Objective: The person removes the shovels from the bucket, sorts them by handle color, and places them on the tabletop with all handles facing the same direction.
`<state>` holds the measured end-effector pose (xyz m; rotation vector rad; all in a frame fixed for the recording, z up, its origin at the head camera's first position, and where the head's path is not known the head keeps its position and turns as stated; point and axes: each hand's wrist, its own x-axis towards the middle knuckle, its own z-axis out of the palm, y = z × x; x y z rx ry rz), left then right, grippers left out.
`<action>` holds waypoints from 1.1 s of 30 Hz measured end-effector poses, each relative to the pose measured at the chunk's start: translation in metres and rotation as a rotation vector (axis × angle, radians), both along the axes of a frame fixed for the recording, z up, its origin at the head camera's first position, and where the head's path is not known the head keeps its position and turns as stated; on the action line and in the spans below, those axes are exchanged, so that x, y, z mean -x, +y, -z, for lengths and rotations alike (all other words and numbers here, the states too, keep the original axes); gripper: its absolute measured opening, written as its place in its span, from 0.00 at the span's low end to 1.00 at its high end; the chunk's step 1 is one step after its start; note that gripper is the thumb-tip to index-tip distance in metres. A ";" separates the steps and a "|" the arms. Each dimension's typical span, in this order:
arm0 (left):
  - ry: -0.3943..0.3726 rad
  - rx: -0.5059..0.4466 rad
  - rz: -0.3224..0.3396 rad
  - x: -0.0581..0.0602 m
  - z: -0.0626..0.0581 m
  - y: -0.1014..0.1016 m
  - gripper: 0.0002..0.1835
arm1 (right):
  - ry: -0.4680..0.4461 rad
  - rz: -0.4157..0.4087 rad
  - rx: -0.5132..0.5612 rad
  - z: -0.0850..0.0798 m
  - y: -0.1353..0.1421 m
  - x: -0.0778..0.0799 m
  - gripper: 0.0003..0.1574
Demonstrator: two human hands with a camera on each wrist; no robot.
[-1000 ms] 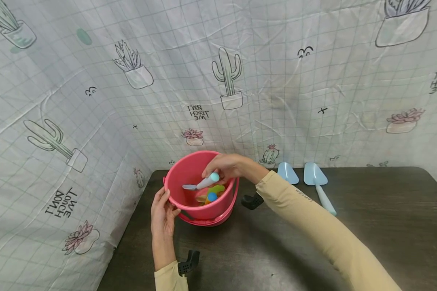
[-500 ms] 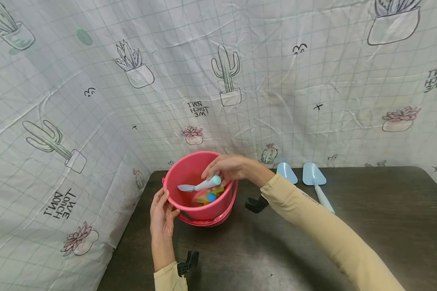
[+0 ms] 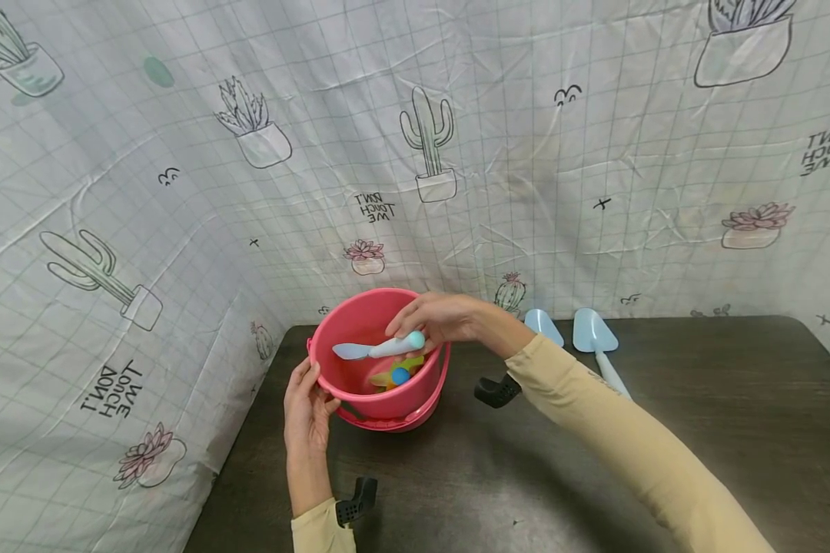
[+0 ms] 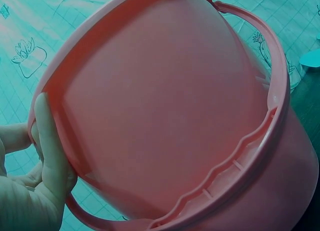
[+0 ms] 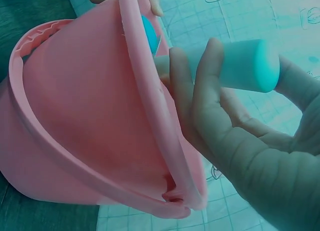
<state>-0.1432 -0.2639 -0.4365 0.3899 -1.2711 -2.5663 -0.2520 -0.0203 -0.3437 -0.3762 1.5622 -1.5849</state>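
A pink bucket (image 3: 387, 407) stands on the dark table, its handle hanging down at the front. My left hand (image 3: 309, 407) grips the rim at the left side; in the left wrist view its thumb (image 4: 47, 126) presses along the wall. Over the bucket's mouth, my right hand (image 3: 439, 316) holds a small toy shovel with a pale handle (image 3: 390, 348) and a light blue blade (image 3: 350, 351). The right wrist view shows fingers around that handle (image 5: 245, 63). Inside the bucket lie a blue ball-shaped piece (image 3: 400, 375) and yellow-green toys (image 3: 410, 363).
Two light blue toy shovels lie at the table's back edge: one blade (image 3: 543, 326) is partly behind the right sleeve (image 3: 615, 422), the other shovel (image 3: 595, 332) beside it. A patterned curtain (image 3: 526, 153) hangs behind and at left of the table (image 3: 456, 476).
The shovel in my right hand has risen slightly and turned, so more of its blade shows. My left hand keeps its grip on the bucket's rim.
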 end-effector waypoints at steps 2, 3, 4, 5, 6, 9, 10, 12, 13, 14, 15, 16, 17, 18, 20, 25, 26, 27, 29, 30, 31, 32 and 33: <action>0.000 0.000 0.001 0.002 0.000 -0.001 0.14 | 0.005 0.002 0.007 -0.001 0.001 0.001 0.26; 0.000 -0.001 0.001 0.003 0.000 -0.001 0.13 | 0.005 0.003 0.012 -0.001 0.001 0.001 0.26; -0.001 -0.001 0.000 0.003 0.000 -0.001 0.13 | 0.007 0.001 0.015 -0.002 0.002 0.002 0.26; -0.003 -0.003 -0.002 0.004 0.000 -0.001 0.13 | 0.006 0.001 0.021 -0.002 0.003 0.002 0.25; -0.004 -0.003 -0.003 0.004 0.000 -0.001 0.13 | 0.009 0.000 0.025 -0.003 0.005 0.002 0.24; -0.009 0.002 -0.004 0.005 -0.001 -0.002 0.13 | 0.017 0.001 0.041 -0.005 0.009 0.003 0.20; -0.010 0.003 -0.004 0.005 -0.001 -0.002 0.13 | 0.022 0.001 0.044 -0.005 0.010 0.004 0.19; -0.012 0.003 -0.003 0.006 -0.001 -0.002 0.13 | 0.031 -0.001 0.050 -0.006 0.013 0.005 0.20; -0.012 0.004 -0.003 0.006 -0.001 -0.002 0.13 | 0.034 0.000 0.053 -0.006 0.014 0.005 0.20; -0.011 0.004 -0.002 0.007 -0.002 -0.002 0.13 | 0.037 0.002 0.053 -0.007 0.015 0.005 0.21; -0.012 0.004 -0.001 0.007 -0.002 -0.002 0.13 | 0.037 0.003 0.055 -0.008 0.017 0.005 0.22; -0.013 0.002 -0.001 0.008 -0.002 -0.002 0.13 | 0.038 0.006 0.056 -0.008 0.018 0.006 0.22; -0.013 0.002 -0.001 0.008 -0.002 -0.002 0.13 | 0.036 0.010 0.060 -0.009 0.019 0.006 0.23; -0.013 0.002 0.001 0.009 -0.003 -0.002 0.13 | 0.036 0.015 0.063 -0.010 0.020 0.006 0.24; -0.011 -0.001 0.001 0.009 -0.002 -0.002 0.13 | 0.033 0.024 0.070 -0.011 0.022 0.007 0.24; -0.010 -0.005 0.001 0.009 -0.002 -0.003 0.12 | 0.032 0.036 0.085 -0.014 0.029 0.007 0.26; -0.010 -0.006 0.002 0.009 -0.002 -0.003 0.12 | 0.032 0.036 0.090 -0.015 0.030 0.007 0.25; -0.009 -0.006 0.003 0.009 -0.002 -0.003 0.12 | 0.033 0.034 0.095 -0.016 0.032 0.007 0.25; -0.006 -0.007 0.004 0.009 -0.002 -0.003 0.12 | 0.030 0.035 0.104 -0.017 0.034 0.007 0.24; -0.005 -0.008 0.006 0.010 -0.002 -0.003 0.12 | 0.032 0.036 0.105 -0.017 0.035 0.007 0.24; -0.002 -0.008 0.007 0.010 -0.002 -0.003 0.12 | 0.035 0.041 0.104 -0.017 0.036 0.007 0.23; 0.000 -0.009 0.008 0.010 -0.002 -0.003 0.12 | 0.039 0.044 0.104 -0.017 0.037 0.008 0.23; 0.001 -0.009 0.007 0.010 -0.001 -0.003 0.12 | 0.040 0.049 0.102 -0.017 0.039 0.008 0.22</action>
